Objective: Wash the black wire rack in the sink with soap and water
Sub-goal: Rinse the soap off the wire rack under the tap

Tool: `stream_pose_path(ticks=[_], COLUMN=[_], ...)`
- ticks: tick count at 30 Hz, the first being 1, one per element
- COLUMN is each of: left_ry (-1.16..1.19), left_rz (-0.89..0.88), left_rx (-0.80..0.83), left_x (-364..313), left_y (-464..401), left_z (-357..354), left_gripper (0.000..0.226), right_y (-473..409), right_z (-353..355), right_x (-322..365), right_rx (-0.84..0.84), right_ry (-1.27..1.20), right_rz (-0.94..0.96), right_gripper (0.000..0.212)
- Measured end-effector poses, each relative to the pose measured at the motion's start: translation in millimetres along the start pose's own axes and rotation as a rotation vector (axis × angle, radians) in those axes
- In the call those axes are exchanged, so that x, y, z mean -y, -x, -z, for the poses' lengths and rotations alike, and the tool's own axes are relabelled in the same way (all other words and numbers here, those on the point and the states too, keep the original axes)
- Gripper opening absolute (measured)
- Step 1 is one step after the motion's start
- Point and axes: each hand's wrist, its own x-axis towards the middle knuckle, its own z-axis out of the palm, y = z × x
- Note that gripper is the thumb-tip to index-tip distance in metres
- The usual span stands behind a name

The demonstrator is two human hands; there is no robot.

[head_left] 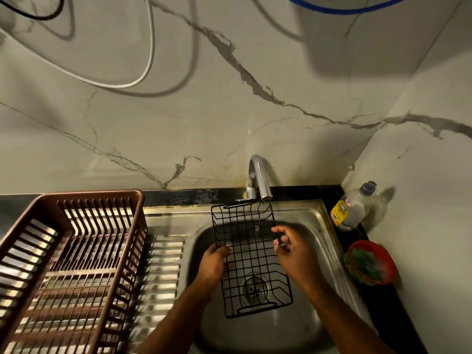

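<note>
Forearms reach in over the steel sink, where the black wire rack is held above the drain. Left hand grips its left edge; right hand pinches the right edge, fingers curled. Water from the tap runs onto the rack's far end. Soap bottle on the right: label too blurred to read.

Dim yellowish light, wide-angle edge distortion
</note>
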Motion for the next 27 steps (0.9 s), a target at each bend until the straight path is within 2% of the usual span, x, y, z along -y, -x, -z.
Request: stream_pose_path(ticks=[2,4,6,9,11,12,15,18,20,22,25,27], left_ry=[-0.024,-0.051,-0.086,-0.161,-0.209,-0.218,-0.223,-0.206,-0.206,-0.210,-0.195,-0.177], left_rz=[-0.014,-0.005,0.002,0.001,0.016,0.030,0.073,0.098,0.105,0.114,0.123,0.128], left_rx=[-0.033,-0.051,-0.049,-0.023,-0.011,-0.012,-0.001,0.015,0.025,0.036,0.036,0.037], left_x=[0,-1,-3,-6,-6,-7,-6,-4,-3,-2,0,2], left_y=[1,-1,-3,-7,-11,-12,-19,-22,-22,-21,-20,-19], left_z=[-5,-11,-17,-22,-23,-22,-19,-17,-17,-18,-19,-19], left_gripper=[0.016,0.015,0.013,0.014,0.017,0.016,0.012,0.014,0.015,0.014,0.012,0.012], right_y=[-11,-25,-41,-73,-91,-97,-111,-120,-129,-140,-157,-161], right_z=[0,-1,-6,-23,-32,-34,-43,-58,-61,-56,-56,-59], right_x=[5,17,41,69,77,78,69,55,55,61,61,57], right_rx=[-0.134,-0.217,-0.120,0.203,0.237,0.222,0.121,-0.018,-0.010,0.054,0.185,0.155], right_ry=[0.345,0.505,0.325,-0.368,-0.730,-0.807,-0.709,-0.583,-0.537,-0.514,-0.762,-0.956], right_rz=[0.151,0.248,0.195,-0.254,-0.502,-0.576,-0.674,-0.649,-0.572,-0.546,-0.681,-0.785], right_gripper=[0.027,0.024,0.018,0.014,0.017,0.019,0.025,0.024,0.034,0.034,0.021,0.027])
